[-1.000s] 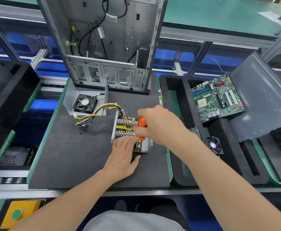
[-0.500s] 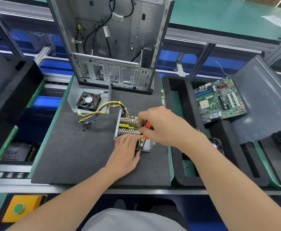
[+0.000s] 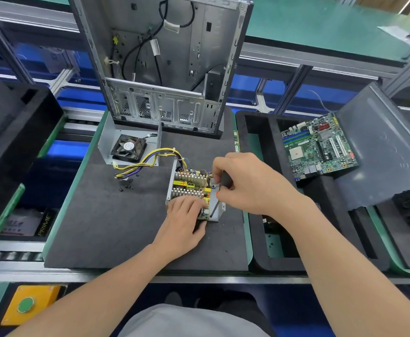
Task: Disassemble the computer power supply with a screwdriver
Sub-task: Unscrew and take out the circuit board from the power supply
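The opened power supply (image 3: 190,184) lies on the dark foam mat, its yellow board and silver heat sinks exposed. My left hand (image 3: 183,221) rests on its near end with fingers laid over the board. My right hand (image 3: 246,183) grips a screwdriver (image 3: 219,194) with an orange and black handle; its shaft slants down to the near right corner of the supply. The supply's grey cover with the fan (image 3: 128,148) lies at the back left, joined by yellow and black wires (image 3: 150,159). Several small black screws (image 3: 127,184) lie loose on the mat.
An empty computer case (image 3: 165,62) stands upright behind the mat. A black foam tray (image 3: 255,190) on the right holds a green motherboard (image 3: 317,147) and a grey side panel (image 3: 381,147). Another black tray (image 3: 9,132) sits at the left. A yellow box with a green button (image 3: 26,304) is at the bench front.
My right hand has shifted its grip on the screwdriver, so less orange handle shows and the shaft now points down to the near right corner. My left hand stays on the supply.
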`<state>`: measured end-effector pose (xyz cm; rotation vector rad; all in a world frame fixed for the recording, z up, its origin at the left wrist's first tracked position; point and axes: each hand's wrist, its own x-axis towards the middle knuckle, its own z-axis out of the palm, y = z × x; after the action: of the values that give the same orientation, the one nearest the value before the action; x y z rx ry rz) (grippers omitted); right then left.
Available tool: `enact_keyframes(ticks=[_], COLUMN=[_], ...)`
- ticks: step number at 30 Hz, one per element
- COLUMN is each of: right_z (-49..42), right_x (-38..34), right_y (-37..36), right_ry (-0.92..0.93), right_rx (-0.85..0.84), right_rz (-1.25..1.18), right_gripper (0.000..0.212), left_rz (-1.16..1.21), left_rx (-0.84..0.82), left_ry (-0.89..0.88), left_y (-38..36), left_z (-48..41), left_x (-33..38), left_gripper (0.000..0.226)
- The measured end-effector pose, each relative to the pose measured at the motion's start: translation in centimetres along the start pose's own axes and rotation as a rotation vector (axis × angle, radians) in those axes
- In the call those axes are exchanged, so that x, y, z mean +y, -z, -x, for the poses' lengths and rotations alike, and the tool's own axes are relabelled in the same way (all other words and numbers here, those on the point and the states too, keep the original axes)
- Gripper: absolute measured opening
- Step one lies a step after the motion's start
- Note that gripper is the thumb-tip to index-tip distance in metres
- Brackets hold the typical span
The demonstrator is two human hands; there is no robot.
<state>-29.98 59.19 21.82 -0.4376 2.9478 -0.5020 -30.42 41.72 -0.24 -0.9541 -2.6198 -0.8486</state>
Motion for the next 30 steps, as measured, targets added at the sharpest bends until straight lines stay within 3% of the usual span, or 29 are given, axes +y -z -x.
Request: enact_keyframes(ticks=[8, 18, 22, 24, 30], right_z=[0.8, 1.1, 0.6, 0.3, -0.9], right_x=[-0.1, -0.1, -0.1, -0.2, -1.1], right_y=[0.3, 1.1, 1.3, 1.2, 0.7], right_ry=[-0.006, -0.047, -0.049, -0.054, -0.019], right_rx=[0.016, 0.095, 0.091, 0.08, 0.067], right_rz=[-0.056, -0.014, -0.023, -0.024, -0.056], right_gripper=[0.016, 0.014, 0.015, 0.016, 0.019], left_rz=[0.067, 0.13, 0.034, -0.018, -0.063], left_rx=[0.037, 0.04, 0.019, 0.071, 0.235], left_ry=[-0.027, -0.046, -0.102, 0.012, 0.614], left_y=[-0.5, 0.7, 3.2, 5.1, 9.2], left_z=[0.1, 1.3, 4.5, 5.6, 3.6], left_x=[-0.5, 0.1, -2.2, -4.4, -10.1], left_gripper=[0.019, 0.018, 0.022, 0.02, 0.012])
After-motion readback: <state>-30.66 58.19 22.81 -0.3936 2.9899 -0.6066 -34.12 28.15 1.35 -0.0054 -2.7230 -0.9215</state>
